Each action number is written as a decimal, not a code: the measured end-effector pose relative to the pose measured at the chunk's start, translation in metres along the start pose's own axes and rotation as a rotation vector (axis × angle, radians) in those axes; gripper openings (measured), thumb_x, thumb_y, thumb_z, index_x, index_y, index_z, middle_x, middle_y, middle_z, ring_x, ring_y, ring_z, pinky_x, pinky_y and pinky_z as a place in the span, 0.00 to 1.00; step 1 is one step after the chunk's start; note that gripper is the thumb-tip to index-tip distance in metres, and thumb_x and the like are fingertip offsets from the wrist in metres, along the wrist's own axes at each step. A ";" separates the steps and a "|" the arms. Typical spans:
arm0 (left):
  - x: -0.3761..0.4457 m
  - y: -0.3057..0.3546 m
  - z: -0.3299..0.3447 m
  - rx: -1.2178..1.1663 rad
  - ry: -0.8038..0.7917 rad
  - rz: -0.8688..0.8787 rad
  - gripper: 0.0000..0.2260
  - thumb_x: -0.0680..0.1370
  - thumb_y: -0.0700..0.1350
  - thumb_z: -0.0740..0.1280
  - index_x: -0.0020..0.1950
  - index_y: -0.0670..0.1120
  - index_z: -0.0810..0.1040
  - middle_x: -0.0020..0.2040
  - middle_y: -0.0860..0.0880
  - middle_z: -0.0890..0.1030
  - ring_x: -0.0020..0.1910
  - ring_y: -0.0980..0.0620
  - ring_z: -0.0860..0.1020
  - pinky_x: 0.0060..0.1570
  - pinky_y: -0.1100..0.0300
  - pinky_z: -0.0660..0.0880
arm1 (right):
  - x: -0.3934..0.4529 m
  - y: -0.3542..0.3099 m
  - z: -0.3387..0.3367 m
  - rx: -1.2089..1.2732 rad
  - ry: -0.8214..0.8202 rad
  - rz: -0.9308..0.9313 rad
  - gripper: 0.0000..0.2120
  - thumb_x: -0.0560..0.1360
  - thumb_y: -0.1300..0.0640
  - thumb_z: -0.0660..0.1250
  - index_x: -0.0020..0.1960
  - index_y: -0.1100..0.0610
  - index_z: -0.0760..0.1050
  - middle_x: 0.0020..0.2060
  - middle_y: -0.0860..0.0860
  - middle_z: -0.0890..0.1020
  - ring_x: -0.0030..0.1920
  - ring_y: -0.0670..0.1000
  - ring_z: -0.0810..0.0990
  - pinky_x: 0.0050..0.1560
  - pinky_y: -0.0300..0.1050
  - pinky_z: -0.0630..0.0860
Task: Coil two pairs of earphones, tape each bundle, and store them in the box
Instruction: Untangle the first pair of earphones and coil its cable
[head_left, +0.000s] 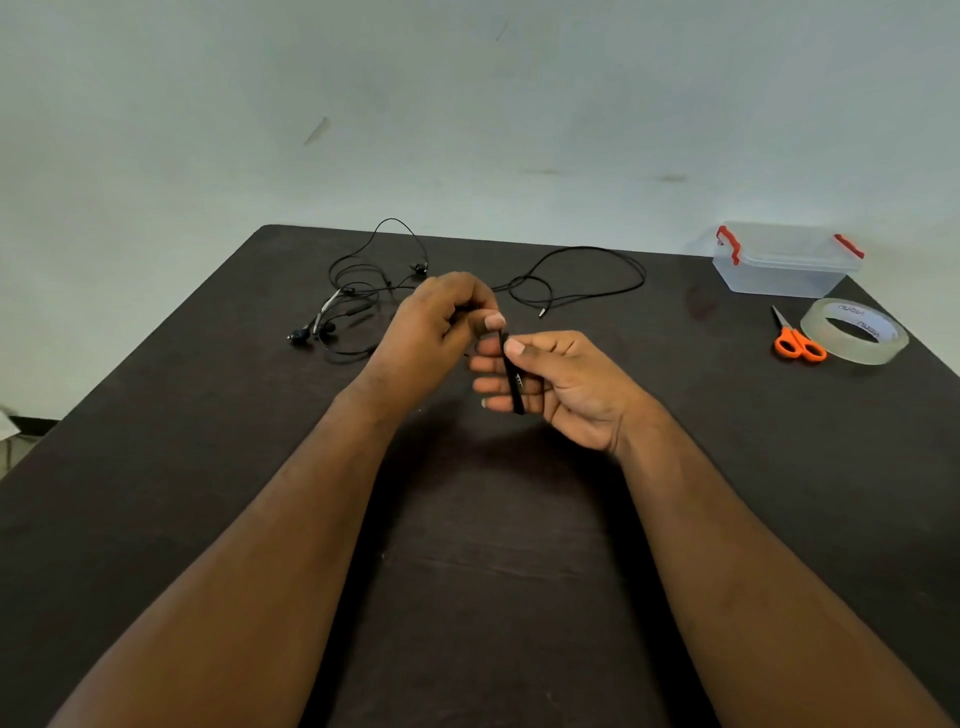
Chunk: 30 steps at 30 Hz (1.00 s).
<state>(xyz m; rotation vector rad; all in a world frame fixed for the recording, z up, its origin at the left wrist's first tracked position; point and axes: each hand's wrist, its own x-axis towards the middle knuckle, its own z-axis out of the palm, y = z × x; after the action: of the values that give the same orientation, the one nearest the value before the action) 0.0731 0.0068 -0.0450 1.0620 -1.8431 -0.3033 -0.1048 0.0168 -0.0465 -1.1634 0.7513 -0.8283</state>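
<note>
Both hands meet above the middle of the dark table (519, 545). My right hand (561, 384) pinches a black earphone cord (514, 384) between thumb and fingers, its fingers straight behind the strand. My left hand (436, 332) has its fingers curled round the same cord just above. The rest of this cord (587, 275) trails in loose loops to a jack at the far middle. A second black pair of earphones (353, 296) lies tangled at the far left. A clear lidded box (784, 260) with red clips stands at the far right.
A roll of clear tape (854, 335) lies at the right edge, with orange-handled scissors (797, 340) just left of it. A pale wall rises behind the table. The table's left edge drops to the floor.
</note>
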 end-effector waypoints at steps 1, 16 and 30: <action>0.000 0.002 0.001 -0.065 -0.003 -0.009 0.03 0.77 0.39 0.67 0.44 0.46 0.76 0.41 0.53 0.78 0.43 0.53 0.76 0.43 0.63 0.72 | -0.002 -0.001 0.001 0.030 -0.037 0.023 0.10 0.78 0.59 0.62 0.54 0.62 0.80 0.47 0.58 0.85 0.44 0.53 0.85 0.42 0.44 0.82; -0.008 0.006 0.022 -0.124 -0.349 -0.234 0.09 0.77 0.42 0.69 0.56 0.45 0.83 0.43 0.57 0.85 0.39 0.68 0.78 0.44 0.72 0.73 | 0.015 -0.001 -0.012 0.628 0.169 -0.451 0.09 0.73 0.60 0.65 0.48 0.58 0.84 0.53 0.56 0.84 0.57 0.52 0.82 0.58 0.46 0.78; 0.002 0.008 -0.004 -0.090 0.071 -0.089 0.05 0.69 0.42 0.76 0.43 0.46 0.84 0.37 0.46 0.74 0.37 0.57 0.71 0.39 0.69 0.68 | 0.008 0.010 -0.007 -0.243 0.071 -0.077 0.07 0.78 0.62 0.65 0.52 0.62 0.81 0.47 0.60 0.85 0.49 0.56 0.84 0.53 0.50 0.81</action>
<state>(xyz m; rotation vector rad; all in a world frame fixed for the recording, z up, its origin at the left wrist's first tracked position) 0.0714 0.0108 -0.0365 1.0811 -1.7067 -0.3927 -0.1053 0.0087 -0.0582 -1.3924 0.8886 -0.8636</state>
